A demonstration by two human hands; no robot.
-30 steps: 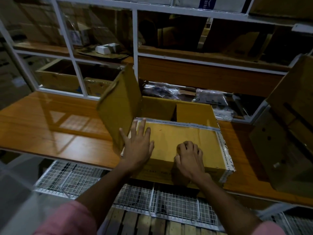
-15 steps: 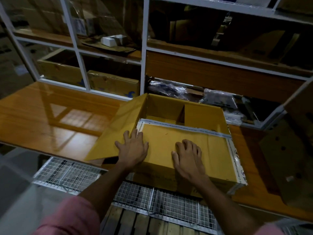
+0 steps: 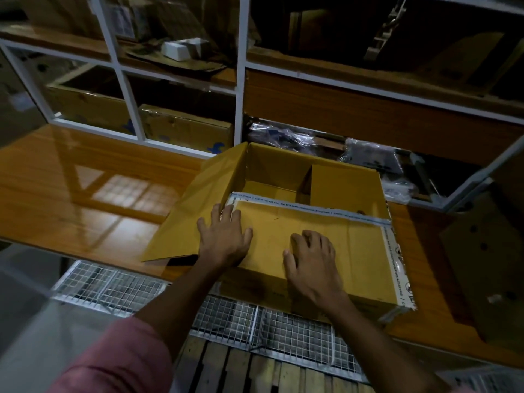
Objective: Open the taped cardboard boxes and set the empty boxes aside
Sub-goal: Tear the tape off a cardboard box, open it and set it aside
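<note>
A person in pink sleeves leans over a glossy orange-brown wooden surface (image 3: 85,199), both forearms reaching forward and down onto a yellow-brown cardboard box (image 3: 351,251) that sits at the near edge of the surface, slightly overhanging it. The left hand (image 3: 224,239) lies palm down at the box's near left corner, its fingers (image 3: 217,212) straight and spread, resting flat where the folded-down top flap meets a side flap. That side flap (image 3: 195,211), smooth and matte, is splayed outward to the left and slopes down toward the surface. The right hand (image 3: 313,260) presses on the middle of the same top flap, fingers loosely bent with the tips touching the cardboard, holding nothing. White printed tape (image 3: 309,212) runs along the flap's far edge and down its right side, torn and curling at the near right corner. Beyond the flap the box stands open, showing a bare cardboard floor and an upright inner flap. Below the surface lies a white wire-mesh rack (image 3: 255,324) over wooden slats. Behind stands white-framed shelving (image 3: 241,80) holding more cardboard boxes and crinkled clear plastic bags (image 3: 368,157). Another dark, dimly lit cardboard box (image 3: 487,251) sits at the right edge.
</note>
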